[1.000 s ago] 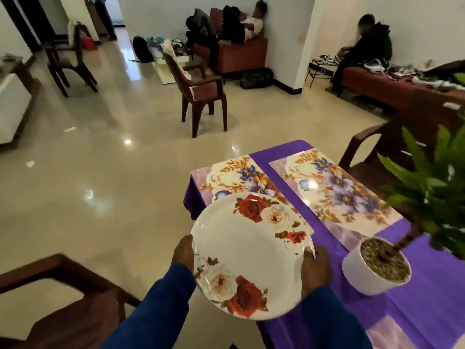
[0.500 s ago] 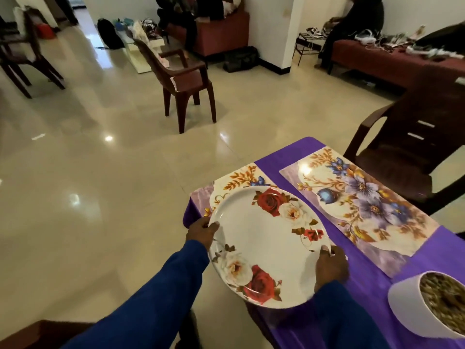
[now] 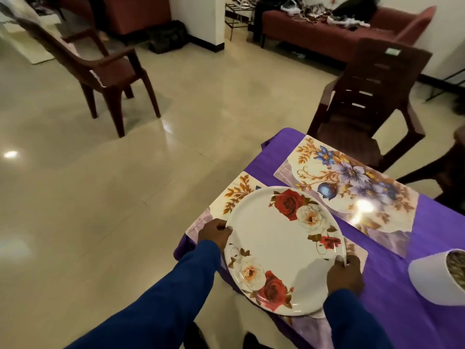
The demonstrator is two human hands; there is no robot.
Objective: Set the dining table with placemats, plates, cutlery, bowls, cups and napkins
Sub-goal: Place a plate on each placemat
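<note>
A white plate [image 3: 279, 245] with red and white roses lies over the near floral placemat [image 3: 237, 191] at the table's left edge, covering most of it. My left hand [image 3: 214, 233] grips the plate's left rim. My right hand [image 3: 346, 273] grips its right rim, thumb on top. A second floral placemat [image 3: 352, 187] lies bare beyond it on the purple tablecloth [image 3: 402, 285]. I cannot tell whether the plate rests fully on the mat.
A white pot [image 3: 437, 278] filled with pebbles stands on the cloth at the right. One brown plastic chair [image 3: 372, 96] stands at the table's far side. Another chair [image 3: 100, 69] stands on the tiled floor to the left. A red sofa [image 3: 327, 34] lines the back wall.
Both hands have carried the plate forward and down over the near placemat. The view has dipped lower and the plant's leaves have left the frame.
</note>
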